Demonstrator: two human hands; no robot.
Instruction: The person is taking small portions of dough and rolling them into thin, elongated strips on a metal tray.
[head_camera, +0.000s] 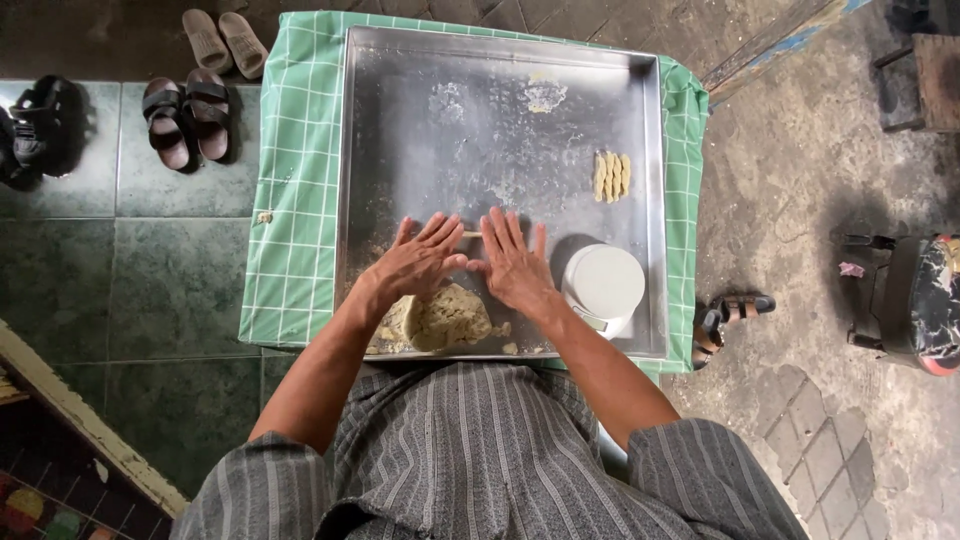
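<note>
A grey striped shirt (480, 450) is seen nearest to the camera, and both forearms are stretched out from it over a large metal tray (420, 110). The left hand (420, 260) and the right hand (515, 262) are laid flat and open side by side, fingers spread, near the middle of the tray's near half. A thin roll of dough (471, 235) is pressed under the fingertips, and only a short piece of it is visible between the two hands. A lump of dough (445, 318) is placed at the near edge of the tray, just behind the left wrist. A round white container (603, 285) is standing by the near right corner. Four small shaped dough pieces (612, 176) are lined up close to the right edge. The tray is carried by a green checked cloth (295, 200).
</note>
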